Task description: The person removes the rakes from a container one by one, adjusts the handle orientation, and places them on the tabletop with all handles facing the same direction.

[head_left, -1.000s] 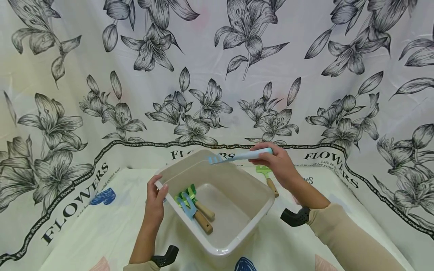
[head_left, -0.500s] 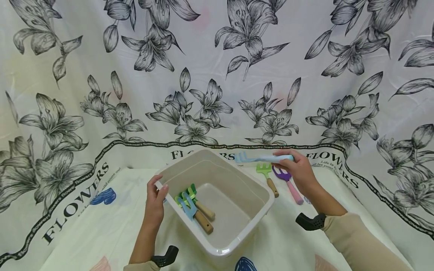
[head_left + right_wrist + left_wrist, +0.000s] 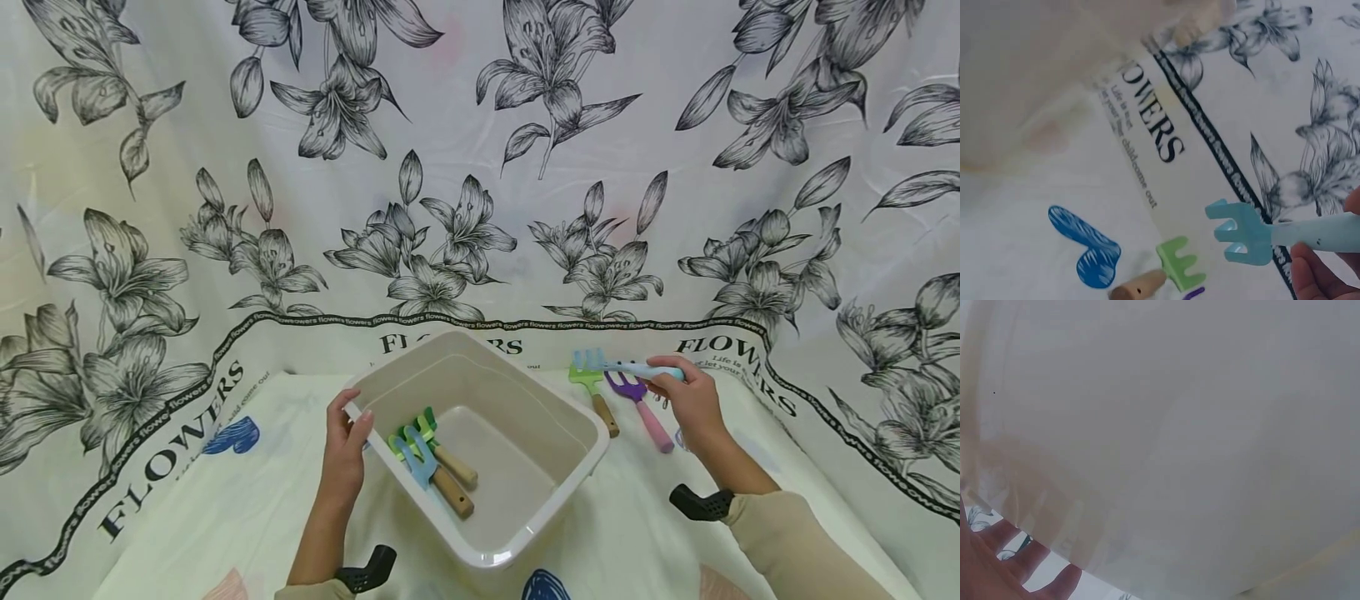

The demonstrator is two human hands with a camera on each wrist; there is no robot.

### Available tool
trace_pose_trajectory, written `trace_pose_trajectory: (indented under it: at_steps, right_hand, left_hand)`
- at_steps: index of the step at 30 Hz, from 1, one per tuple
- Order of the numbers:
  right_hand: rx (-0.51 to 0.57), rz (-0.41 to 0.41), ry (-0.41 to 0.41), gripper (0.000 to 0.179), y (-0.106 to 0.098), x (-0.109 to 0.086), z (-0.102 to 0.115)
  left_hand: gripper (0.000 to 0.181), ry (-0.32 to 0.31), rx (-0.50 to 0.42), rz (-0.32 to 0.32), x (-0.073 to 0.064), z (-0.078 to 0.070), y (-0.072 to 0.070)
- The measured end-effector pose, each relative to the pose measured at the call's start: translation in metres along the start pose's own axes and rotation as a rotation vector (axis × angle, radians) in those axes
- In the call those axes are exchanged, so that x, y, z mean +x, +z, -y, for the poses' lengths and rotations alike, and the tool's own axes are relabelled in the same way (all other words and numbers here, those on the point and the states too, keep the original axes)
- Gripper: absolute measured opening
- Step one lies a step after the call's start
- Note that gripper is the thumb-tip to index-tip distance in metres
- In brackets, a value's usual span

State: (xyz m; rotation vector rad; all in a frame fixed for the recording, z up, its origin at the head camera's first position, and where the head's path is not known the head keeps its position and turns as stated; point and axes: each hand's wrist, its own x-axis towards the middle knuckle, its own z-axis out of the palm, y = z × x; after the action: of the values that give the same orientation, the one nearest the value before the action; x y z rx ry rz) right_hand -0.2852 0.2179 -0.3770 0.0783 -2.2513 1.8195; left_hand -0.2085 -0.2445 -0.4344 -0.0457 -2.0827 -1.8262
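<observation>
My left hand [image 3: 345, 450] grips the left corner of a beige plastic basin [image 3: 536, 527], which stands tilted. In the left wrist view, the basin's pale wall [image 3: 1179, 425] covers most of the frame. Several small garden tools lie inside, among them a blue hand fork [image 3: 450, 490] with a wooden handle and green-headed tools [image 3: 461, 471]. To the right of the basin, my right hand [image 3: 693, 404] holds a light blue toy hand rake [image 3: 633, 369] by its handle, prongs pointing left. Its head [image 3: 1250, 237] appears above the cloth in the right wrist view.
Right of the basin, a green hand rake [image 3: 596, 396] with a wooden handle lies on the white printed cloth [image 3: 225, 517]. Beside it is a purple hand fork [image 3: 651, 421] with a pink handle. A flower-patterned curtain [image 3: 450, 100] rises behind.
My right hand has carried the light blue rake from above the basin rightward and down, over the green and purple tools. The left hand and basin have stayed in place.
</observation>
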Motion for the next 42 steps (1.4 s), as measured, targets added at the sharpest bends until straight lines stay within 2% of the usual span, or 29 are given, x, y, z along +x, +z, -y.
trace_pose_trajectory:
  at_steps: [8,16,26,33,40,42]
  right_hand:
    - [-0.001,-0.086,0.053,0.032,-0.022,0.003,-0.019]
    - [-0.160,-0.142,0.084,0.036,-0.045,0.004,-0.036]
    - [-0.307,-0.176,0.196,0.044,-0.062,0.006,-0.054]
    - [-0.491,-0.219,0.220,0.050,-0.075,0.005,-0.077]
    - [-0.532,-0.315,0.191,0.042,-0.080,0.003,-0.098]
    - [-0.537,-0.314,0.210,0.041,-0.080,0.003,-0.104]
  left_hand:
    - [0.049,-0.007,0.001,0.004,-0.001,0.000,0.000]
    - [0.049,-0.014,0.020,0.000,0.000,0.000,0.002]
    - [0.049,-0.018,0.027,0.001,0.001,0.000,0.003]
    - [0.049,-0.007,0.026,0.003,0.001,0.000,0.003]
    - [0.048,-0.021,0.030,-0.007,0.002,0.002,0.003]
    - [0.048,-0.018,0.030,-0.009,0.003,0.001,0.003]
